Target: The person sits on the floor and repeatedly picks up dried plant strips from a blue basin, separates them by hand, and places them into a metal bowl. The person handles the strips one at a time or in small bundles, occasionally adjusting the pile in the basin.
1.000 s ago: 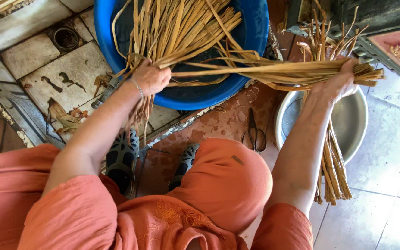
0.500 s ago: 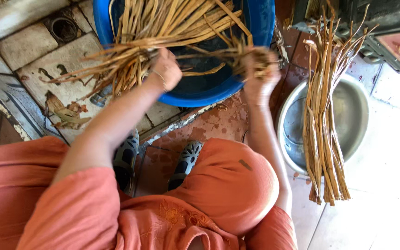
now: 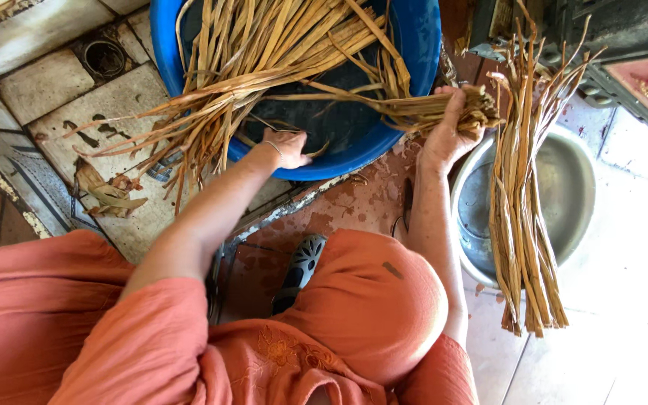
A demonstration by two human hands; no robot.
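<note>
Head view is filled at the top by a big blue tub (image 3: 414, 45) set on the tiled floor (image 3: 39, 90). Long dry brown leaf strips (image 3: 264, 45) are piled in the tub, and many are hung over its near rim. A round metal bowl (image 3: 571, 187) is seen just to the right of the tub (a second bunch of strips (image 3: 523, 225) is laid across it). A small bundle of strips (image 3: 444, 109) is gripped in the right hand (image 3: 444, 135), which is closed around it at the tub's right rim. The left hand (image 3: 286, 146) is placed inside the tub at its near rim, with the fingers curled on the strips; what it holds cannot be told. Orange clothes (image 3: 369, 300) are worn.
</note>
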